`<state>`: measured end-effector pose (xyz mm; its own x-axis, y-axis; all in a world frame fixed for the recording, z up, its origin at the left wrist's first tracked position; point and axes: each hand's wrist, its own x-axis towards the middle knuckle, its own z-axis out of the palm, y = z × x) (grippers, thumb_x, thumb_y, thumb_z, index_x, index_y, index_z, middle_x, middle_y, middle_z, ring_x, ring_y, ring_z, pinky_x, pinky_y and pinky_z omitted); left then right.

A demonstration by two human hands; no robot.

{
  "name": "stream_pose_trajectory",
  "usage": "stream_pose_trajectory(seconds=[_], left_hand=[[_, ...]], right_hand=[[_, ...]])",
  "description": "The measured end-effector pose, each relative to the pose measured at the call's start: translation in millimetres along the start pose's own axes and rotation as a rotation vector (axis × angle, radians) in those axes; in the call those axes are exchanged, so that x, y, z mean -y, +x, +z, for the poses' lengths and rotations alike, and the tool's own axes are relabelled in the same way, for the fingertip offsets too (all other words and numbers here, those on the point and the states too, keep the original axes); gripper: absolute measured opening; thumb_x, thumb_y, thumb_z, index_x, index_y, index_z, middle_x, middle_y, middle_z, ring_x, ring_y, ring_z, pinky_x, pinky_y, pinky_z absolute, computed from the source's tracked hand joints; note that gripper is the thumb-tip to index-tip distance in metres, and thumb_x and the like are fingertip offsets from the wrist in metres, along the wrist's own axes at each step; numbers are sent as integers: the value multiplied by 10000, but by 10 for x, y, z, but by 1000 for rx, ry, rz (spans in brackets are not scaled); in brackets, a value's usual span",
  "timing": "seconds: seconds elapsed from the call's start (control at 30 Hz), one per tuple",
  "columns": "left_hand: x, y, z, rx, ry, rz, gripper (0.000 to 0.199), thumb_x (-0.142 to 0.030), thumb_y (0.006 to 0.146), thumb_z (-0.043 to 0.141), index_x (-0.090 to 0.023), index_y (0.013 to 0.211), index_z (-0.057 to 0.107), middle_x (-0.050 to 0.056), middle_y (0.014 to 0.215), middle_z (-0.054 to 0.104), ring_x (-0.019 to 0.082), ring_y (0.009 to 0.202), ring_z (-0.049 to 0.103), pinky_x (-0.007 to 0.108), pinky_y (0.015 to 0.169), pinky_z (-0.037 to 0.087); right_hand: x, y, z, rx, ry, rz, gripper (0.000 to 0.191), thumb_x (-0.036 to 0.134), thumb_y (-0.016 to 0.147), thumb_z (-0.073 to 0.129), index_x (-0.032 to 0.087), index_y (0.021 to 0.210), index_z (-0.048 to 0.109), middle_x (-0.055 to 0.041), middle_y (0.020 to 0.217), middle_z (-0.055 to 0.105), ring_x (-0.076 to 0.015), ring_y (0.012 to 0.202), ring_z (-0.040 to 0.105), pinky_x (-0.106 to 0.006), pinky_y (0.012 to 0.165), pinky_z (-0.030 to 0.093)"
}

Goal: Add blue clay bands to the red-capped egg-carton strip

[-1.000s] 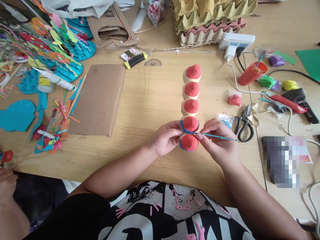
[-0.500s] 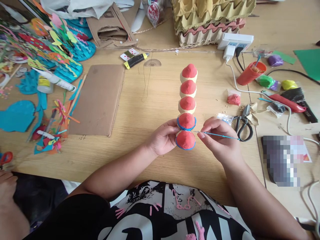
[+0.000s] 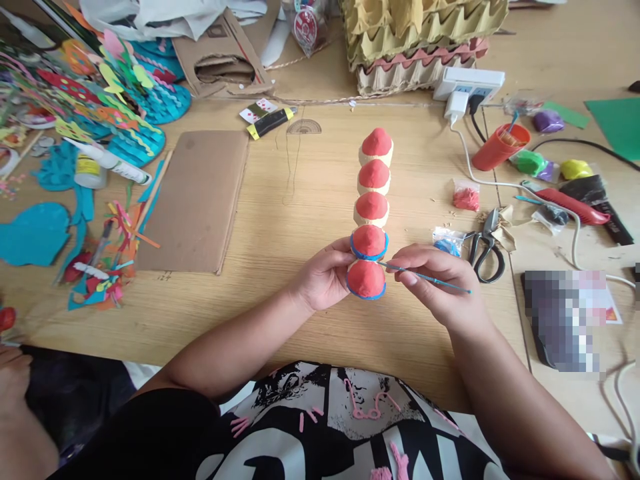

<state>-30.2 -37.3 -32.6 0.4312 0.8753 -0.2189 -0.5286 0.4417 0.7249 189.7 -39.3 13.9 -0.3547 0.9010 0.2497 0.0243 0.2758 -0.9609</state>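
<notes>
A strip of egg-carton cups (image 3: 371, 209) with red-covered domes runs away from me over the table. Blue edging trims the two cups nearest me; the farther ones show bare cream rims. My left hand (image 3: 324, 275) grips the strip from its left side, near the two blue-edged cups, some fingers hidden behind it. Pinched between the thumb and fingers of my right hand (image 3: 440, 280) is a thin blue stick-like tool (image 3: 430, 279). Its tip reaches the gap between the two nearest cups, at the right side.
Pliers (image 3: 486, 247) and a bag of blue clay (image 3: 447, 241) lie right of my right hand. A cardboard sheet (image 3: 193, 200) and paper scraps are at left. Egg trays (image 3: 425, 40) stand at the back, by a power strip (image 3: 470, 83). Another person's hand (image 3: 13, 373) shows at far left.
The tool in my right hand has tilted, its tip now in against the gap between the cups. My right fingers have uncurled slightly, uncovering the bag of blue clay. The strip has shifted slightly left.
</notes>
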Motion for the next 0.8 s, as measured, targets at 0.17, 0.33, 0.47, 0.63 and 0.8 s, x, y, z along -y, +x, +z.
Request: stream_pose_trajectory(seconds=[0.17,0.33,0.47,0.63,0.8], left_hand=[[24,-6,-21,-33,1,-25,324,-484,942,706,-236,1146,746,11,1134,722,325,1214,702,361,878,579],[28,-21,-32,-52,2,-31,325,-459,948,697,-211,1155,735,19,1131,719,289,1168,712,333,861,546],[43,-16,-41,-40,-6,-35,340,-432,849,799,-244,1127,744,27,1077,741,275,1109,719,331,834,545],[30,-4,10,-45,-56,-32,263,-329,788,833,-248,1037,803,14,993,753,165,895,687,296,780,528],[10,-3,54,-34,-72,-45,292,-350,743,862,-227,1004,813,37,989,757,176,883,675,308,773,541]], right_hand=[[-12,21,3,-106,-161,-19,71,254,986,725,263,940,779,-31,880,762,-179,808,685,-351,738,536],[-15,35,-9,-123,-191,-88,97,245,968,736,261,873,736,-20,827,689,-182,785,636,-367,741,511],[-11,24,-2,-156,-161,-106,58,241,914,802,278,884,768,-29,902,661,-197,874,640,-386,813,522],[-80,-3,72,-196,-92,-35,52,268,911,809,293,880,776,-35,961,620,-211,956,620,-411,894,501],[-128,-5,113,-210,-15,26,46,307,918,801,301,881,774,-31,974,600,-213,978,594,-412,930,482]])
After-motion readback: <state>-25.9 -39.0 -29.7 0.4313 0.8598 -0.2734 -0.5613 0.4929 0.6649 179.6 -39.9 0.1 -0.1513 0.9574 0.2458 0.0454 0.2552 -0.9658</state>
